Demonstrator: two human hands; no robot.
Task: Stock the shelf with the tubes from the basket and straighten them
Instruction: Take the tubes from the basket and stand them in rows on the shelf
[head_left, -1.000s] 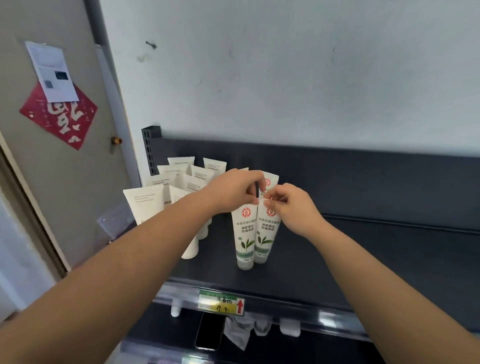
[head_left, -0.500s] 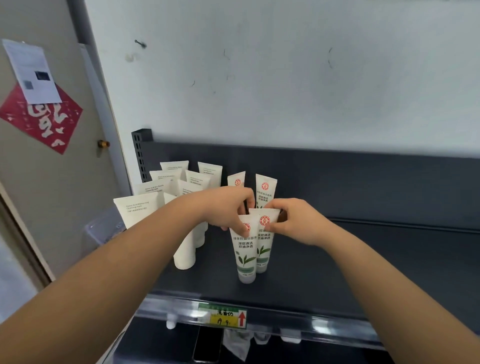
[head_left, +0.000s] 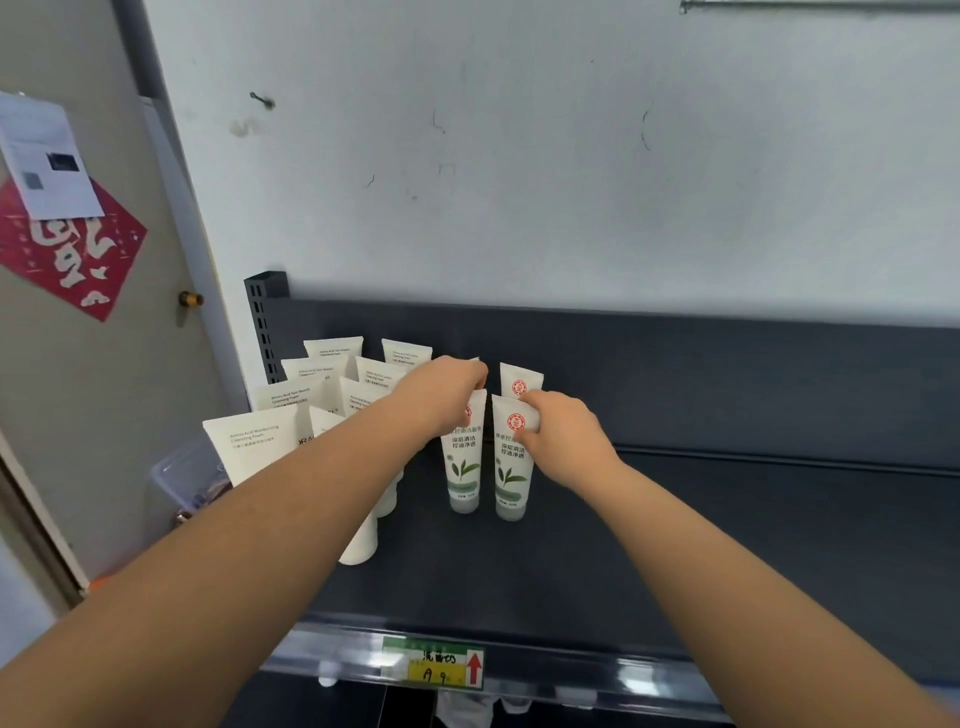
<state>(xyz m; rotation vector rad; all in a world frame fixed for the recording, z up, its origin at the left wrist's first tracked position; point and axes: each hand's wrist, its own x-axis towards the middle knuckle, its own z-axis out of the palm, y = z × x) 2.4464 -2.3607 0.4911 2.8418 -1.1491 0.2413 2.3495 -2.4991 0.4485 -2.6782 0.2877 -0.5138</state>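
Note:
Two white tubes with green leaf prints stand cap-down side by side on the dark shelf. My left hand grips the top of the left leaf tube. My right hand pinches the top of the right leaf tube. Behind them stands another leaf tube; a further one is mostly hidden by my left hand. A cluster of plain white tubes stands at the left end of the shelf. No basket is in view.
The shelf's front rail carries a green and yellow price label. A slotted upright post stands at the back left corner. A door with a red paper decoration is at the far left. The shelf's right part is bare.
The two front leaf tubes, which touched before, now stand slightly apart and upright. Both hands stay at their tops. The camera view has shifted a little.

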